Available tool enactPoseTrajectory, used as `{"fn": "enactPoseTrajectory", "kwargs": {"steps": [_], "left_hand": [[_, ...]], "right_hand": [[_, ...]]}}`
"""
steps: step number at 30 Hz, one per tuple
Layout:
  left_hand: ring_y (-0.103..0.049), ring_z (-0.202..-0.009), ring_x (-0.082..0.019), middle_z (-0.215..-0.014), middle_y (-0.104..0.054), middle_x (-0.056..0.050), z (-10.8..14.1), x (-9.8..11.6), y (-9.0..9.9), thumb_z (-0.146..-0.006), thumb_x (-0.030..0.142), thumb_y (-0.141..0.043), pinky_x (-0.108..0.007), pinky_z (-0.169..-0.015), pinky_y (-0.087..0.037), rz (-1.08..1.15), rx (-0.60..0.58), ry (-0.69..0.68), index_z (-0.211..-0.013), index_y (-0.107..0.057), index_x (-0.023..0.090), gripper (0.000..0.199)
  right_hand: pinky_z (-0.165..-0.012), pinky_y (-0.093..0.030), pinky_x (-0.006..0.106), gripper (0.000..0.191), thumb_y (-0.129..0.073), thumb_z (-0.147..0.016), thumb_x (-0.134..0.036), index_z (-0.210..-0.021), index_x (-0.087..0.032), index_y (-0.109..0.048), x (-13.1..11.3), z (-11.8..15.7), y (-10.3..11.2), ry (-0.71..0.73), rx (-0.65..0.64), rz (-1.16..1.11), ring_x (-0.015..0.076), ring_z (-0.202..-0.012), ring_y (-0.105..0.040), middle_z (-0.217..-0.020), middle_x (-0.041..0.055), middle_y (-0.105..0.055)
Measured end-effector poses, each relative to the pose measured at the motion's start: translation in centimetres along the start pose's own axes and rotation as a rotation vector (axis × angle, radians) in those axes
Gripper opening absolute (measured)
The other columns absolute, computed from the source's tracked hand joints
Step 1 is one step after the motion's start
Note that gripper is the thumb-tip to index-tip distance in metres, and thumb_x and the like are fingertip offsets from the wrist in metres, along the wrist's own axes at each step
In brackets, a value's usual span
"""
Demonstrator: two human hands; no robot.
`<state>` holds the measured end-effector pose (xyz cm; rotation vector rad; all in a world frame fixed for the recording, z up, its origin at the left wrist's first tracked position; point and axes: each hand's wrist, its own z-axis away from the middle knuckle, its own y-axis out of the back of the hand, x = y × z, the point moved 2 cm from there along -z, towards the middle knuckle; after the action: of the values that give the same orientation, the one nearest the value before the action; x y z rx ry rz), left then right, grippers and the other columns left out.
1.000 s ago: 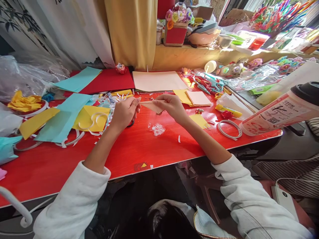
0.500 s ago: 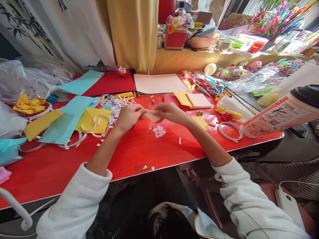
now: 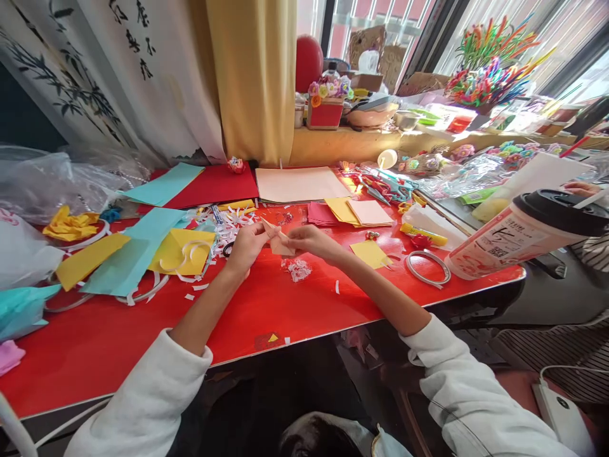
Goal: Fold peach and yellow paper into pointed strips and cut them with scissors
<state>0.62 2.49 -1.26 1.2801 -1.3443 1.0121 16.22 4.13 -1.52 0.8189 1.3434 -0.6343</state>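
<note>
Red-topped table [image 3: 295, 304] ran across the view, its near edge pale. Behind it hung a white curtain [image 3: 118, 76] printed with dark bamboo and brush characters, beside it a mustard-yellow curtain [image 3: 257, 76]. A yellow ledge [image 3: 342, 143] stood at the back, sunlit. Windows [image 3: 375, 25] with bars at top right let in strong daylight. Dark frame [image 3: 431, 32] slanted between panes. Floor under the table lay in shadow

Single head-worn view, looking forward and down from close above the red surface [image 3: 295, 311], facing the curtain [image 3: 252, 76] and windowsill behind it.
</note>
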Motion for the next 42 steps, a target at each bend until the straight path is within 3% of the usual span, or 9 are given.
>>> {"fn": "enactPoseTrajectory", "kwargs": {"steps": [4,10,14,17,21,27,33,37,42], "left_hand": [[-0.055,-0.066,-0.012,-0.069,-0.062,-0.002,-0.1,-0.1,0.1,-0.067,0.044,-0.064,-0.022,-0.065,-0.045,-0.026,-0.04,0.044,-0.072,-0.064,0.013,0.032],[-0.059,-0.077,-0.014,-0.088,-0.065,-0.002,-0.3,-0.1,-0.1,-0.068,0.044,-0.064,-0.023,-0.069,-0.047,0.037,-0.087,0.065,-0.109,-0.057,0.02,0.049],[-0.058,-0.091,-0.018,-0.095,-0.066,-0.004,-0.6,-0.4,0.3,-0.066,0.046,-0.064,-0.024,-0.078,-0.045,-0.086,-0.01,0.024,-0.106,-0.062,0.02,0.048],[-0.057,-0.096,-0.019,-0.097,-0.066,-0.004,-0.4,-0.2,0.3,-0.066,0.047,-0.065,-0.026,-0.082,-0.044,-0.139,-0.074,0.044,-0.111,-0.06,0.021,0.053],[-0.054,-0.102,-0.02,-0.108,-0.061,-0.007,0.0,0.7,-0.1,-0.073,0.052,-0.054,-0.027,-0.084,-0.043,-0.128,-0.11,0.044,-0.116,-0.055,0.02,0.054],[-0.057,-0.064,-0.013,-0.082,-0.06,-0.003,0.2,0.9,-0.4,-0.063,0.042,-0.068,-0.026,-0.059,-0.047,-0.093,-0.125,0.095,-0.12,-0.042,0.017,0.067],[-0.047,-0.055,-0.007,-0.066,-0.054,0.001,0.0,0.6,-0.1,-0.066,0.035,-0.067,-0.018,-0.049,-0.039,-0.045,-0.15,0.058,-0.088,-0.06,0.013,0.031],[-0.045,-0.055,-0.006,-0.065,-0.052,0.002,0.1,0.9,0.0,-0.066,0.033,-0.068,-0.016,-0.046,-0.038,0.065,-0.102,0.114,-0.099,-0.062,0.017,0.037],[-0.042,-0.053,-0.003,-0.079,-0.058,-0.001,0.4,1.3,0.1,-0.065,0.026,-0.069,-0.013,-0.042,-0.035,0.118,-0.155,0.241,-0.104,-0.064,0.02,0.04]], "right_hand": [[-0.06,-0.052,0.024,0.03,-0.064,-0.069,-0.04,-0.07,-0.011,-0.059,0.1,0.3,-0.6,-0.095,-0.114,0.01,0.0124,-0.061,-0.063,-0.067,0.0045,-0.064],[-0.058,-0.049,0.023,0.029,-0.058,-0.074,-0.041,-0.073,-0.012,-0.057,0.6,-0.1,-1.0,0.006,0.131,0.038,0.0121,-0.062,-0.061,-0.068,0.0038,-0.063],[-0.056,-0.045,0.02,0.031,-0.061,-0.07,-0.045,-0.074,-0.014,-0.06,-0.1,-0.1,-0.6,0.139,0.098,0.251,0.0094,-0.063,-0.057,-0.069,0.0002,-0.06],[-0.056,-0.048,0.02,0.034,-0.059,-0.072,-0.046,-0.084,-0.014,-0.058,-1.0,0.2,0.0,0.097,0.095,0.056,0.0079,-0.06,-0.058,-0.076,0.0015,-0.06],[-0.054,-0.049,0.019,0.028,-0.064,-0.07,-0.038,-0.071,-0.013,-0.053,-1.5,0.3,0.0,0.067,0.129,-0.122,0.0072,-0.054,-0.057,-0.064,0.0005,-0.058],[-0.054,-0.049,0.019,0.023,-0.063,-0.072,-0.031,-0.067,-0.014,-0.047,-1.3,0.3,0.1,0.158,0.304,-0.287,0.0071,-0.053,-0.059,-0.061,-0.0006,-0.059],[-0.059,-0.051,0.02,0.019,-0.066,-0.069,-0.026,-0.075,-0.013,-0.053,-1.6,0.3,0.3,0.118,0.235,-0.328,0.0078,-0.058,-0.061,-0.068,0.0008,-0.062],[-0.055,-0.051,0.021,0.022,-0.068,-0.067,-0.026,-0.07,-0.013,-0.05,-1.4,0.3,0.7,0.103,0.232,-0.327,0.01,-0.055,-0.062,-0.062,0.0022,-0.063],[-0.059,-0.053,0.023,0.023,-0.07,-0.065,-0.026,-0.073,-0.014,-0.052,-1.2,0.3,1.3,0.006,0.057,-0.288,0.0128,-0.061,-0.065,-0.067,0.0043,-0.066]]}}
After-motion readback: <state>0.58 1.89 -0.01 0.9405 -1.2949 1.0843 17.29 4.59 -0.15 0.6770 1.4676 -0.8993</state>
